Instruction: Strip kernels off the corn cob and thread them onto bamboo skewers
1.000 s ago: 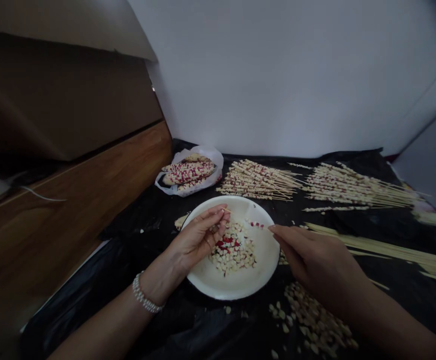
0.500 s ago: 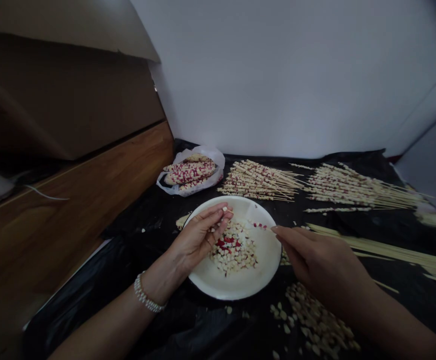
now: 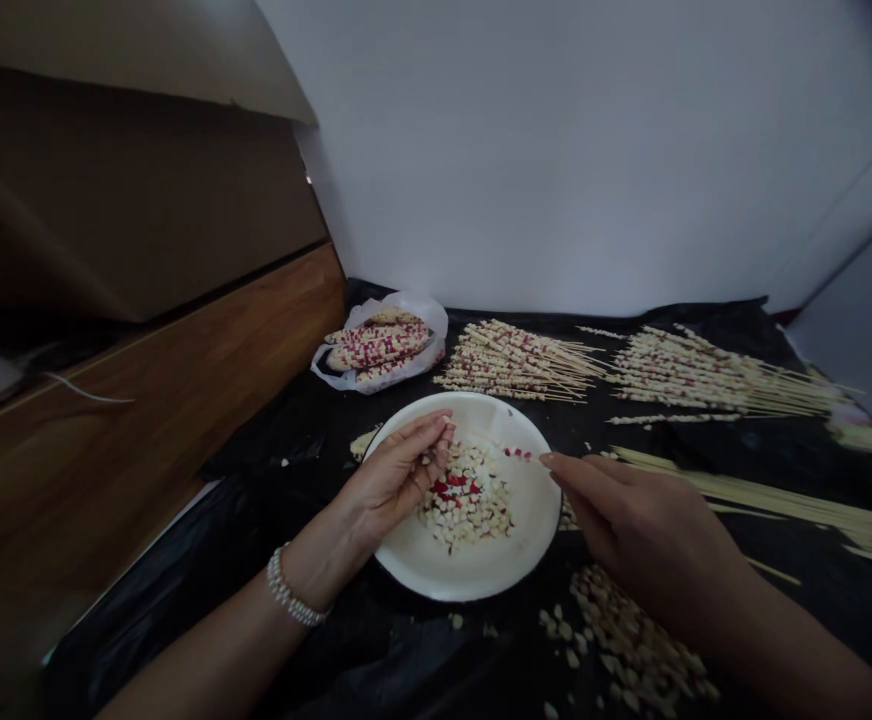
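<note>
A white enamel bowl point(image 3: 466, 580) with a dark rim holds loose pale and red corn kernels point(image 3: 473, 510). Over its left side, my left hand point(image 3: 398, 465) is closed, thumb and fingertips pinching a pale corn kernel point(image 3: 447, 423); its curled lower fingers partly hide whatever lies in the palm. My right hand point(image 3: 623, 510), at the bowl's right rim, grips a thin skewer point(image 3: 535, 457) between thumb and forefinger. Several red and pale kernels are threaded on the skewer, which points left over the bowl toward my left hand.
Behind the bowl lie a plastic bag of speckled corn cobs point(image 3: 380, 345) and two piles of kernel-threaded skewers point(image 3: 515, 360). Bare skewers point(image 3: 773, 490) lie at right, and a heap of kernels point(image 3: 638, 640) near my right forearm. Black plastic sheeting point(image 3: 271, 620) covers the surface.
My left fingertips have closed further and drawn slightly left, covering more of the kernel that showed plainly before. The right hand keeps its grip on the skewer, nearly still.
</note>
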`<state>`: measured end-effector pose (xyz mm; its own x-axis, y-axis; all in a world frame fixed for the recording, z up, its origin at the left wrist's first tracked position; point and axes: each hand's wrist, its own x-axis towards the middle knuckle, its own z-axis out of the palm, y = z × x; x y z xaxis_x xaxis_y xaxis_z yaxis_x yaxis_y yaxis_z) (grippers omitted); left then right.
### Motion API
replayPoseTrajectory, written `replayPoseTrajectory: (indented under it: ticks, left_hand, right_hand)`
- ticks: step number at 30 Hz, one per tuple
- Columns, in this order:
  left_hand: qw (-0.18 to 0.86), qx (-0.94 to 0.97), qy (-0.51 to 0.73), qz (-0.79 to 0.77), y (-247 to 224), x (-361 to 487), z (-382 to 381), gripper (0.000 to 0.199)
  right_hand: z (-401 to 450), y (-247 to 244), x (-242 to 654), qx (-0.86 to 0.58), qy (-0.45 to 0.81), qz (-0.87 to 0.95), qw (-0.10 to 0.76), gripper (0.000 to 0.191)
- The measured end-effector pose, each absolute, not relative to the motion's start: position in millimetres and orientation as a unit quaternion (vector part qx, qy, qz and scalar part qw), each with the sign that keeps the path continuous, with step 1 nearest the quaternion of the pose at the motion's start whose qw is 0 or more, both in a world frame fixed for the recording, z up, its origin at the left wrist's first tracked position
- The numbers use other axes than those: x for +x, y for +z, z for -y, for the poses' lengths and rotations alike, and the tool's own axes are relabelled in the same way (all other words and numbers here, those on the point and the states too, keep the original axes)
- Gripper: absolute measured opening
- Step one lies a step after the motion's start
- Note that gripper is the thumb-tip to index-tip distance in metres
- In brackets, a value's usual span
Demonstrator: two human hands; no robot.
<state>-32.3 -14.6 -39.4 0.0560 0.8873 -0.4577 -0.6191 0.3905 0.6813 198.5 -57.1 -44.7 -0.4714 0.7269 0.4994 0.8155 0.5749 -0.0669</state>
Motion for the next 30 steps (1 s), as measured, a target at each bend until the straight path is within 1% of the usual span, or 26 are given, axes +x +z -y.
replayPoseTrajectory:
  ticks: [5, 11, 16, 30]
  left_hand:
    - [0.710, 0.158, 0.528, -0.438, -42.3, -33.0, 13.3, 0.015]
    - [0.711, 0.180, 0.526, -0.430, -41.1, -32.3, 14.3, 0.014]
    - [0.716, 0.142, 0.529, -0.434, -36.3, -31.1, 15.7, 0.016]
    - [0.715, 0.117, 0.540, -0.428, -37.0, -30.9, 17.4, 0.018]
  right_hand:
    - [57.4, -42.7, 201.8, -0.443, -0.126, 0.858, 0.228, 0.031]
    - [57.9, -37.2, 205.6, -0.433, -0.128, 0.863, 0.225, 0.031]
    - [58.5, -37.0, 204.4, -0.444, -0.117, 0.859, 0.227, 0.032]
    - [64.4, -39.3, 199.2, -0.452, -0.088, 0.852, 0.247, 0.030]
